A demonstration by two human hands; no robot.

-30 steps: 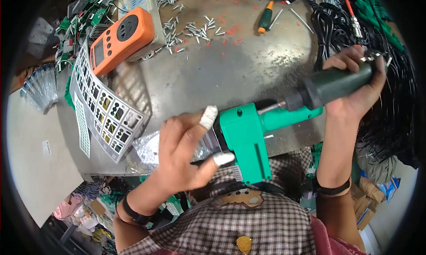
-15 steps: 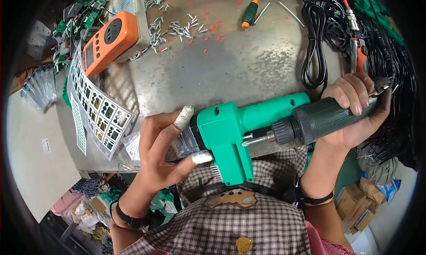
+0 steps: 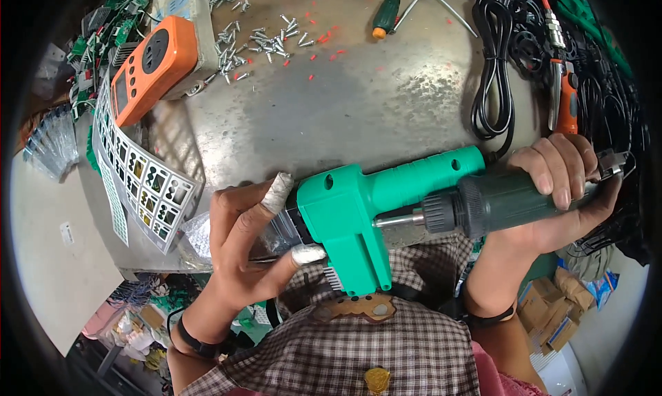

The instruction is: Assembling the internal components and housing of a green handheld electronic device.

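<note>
A green corded hand tool (image 3: 338, 203) lies at the table's near edge, its ribbed handle pointing right and its block-shaped body hanging over the edge toward me. My left hand (image 3: 252, 241), with white tape on thumb and forefinger, grips the left end of that body between those two tips. In my right hand (image 3: 562, 182) is a dark green electric screwdriver (image 3: 507, 203), its fingers wrapped round the barrel. The metal bit (image 3: 400, 220) points left and meets the body below the handle. Whether a screw sits at its tip, I cannot tell.
Loose screws (image 3: 265, 43) and red bits lie toward the back. A green-and-orange hand screwdriver (image 3: 387, 13) is beyond the middle. On the left are an orange meter (image 3: 155, 68) and a sticker sheet (image 3: 148, 182). Coiled black cable (image 3: 492, 72) and an orange-handled tool (image 3: 567, 99) flank the right.
The screw seen beside the bit's tip no longer shows. The electric screwdriver's bit has come up against the tool body, and its rear end has shifted right. My left hand keeps its grip.
</note>
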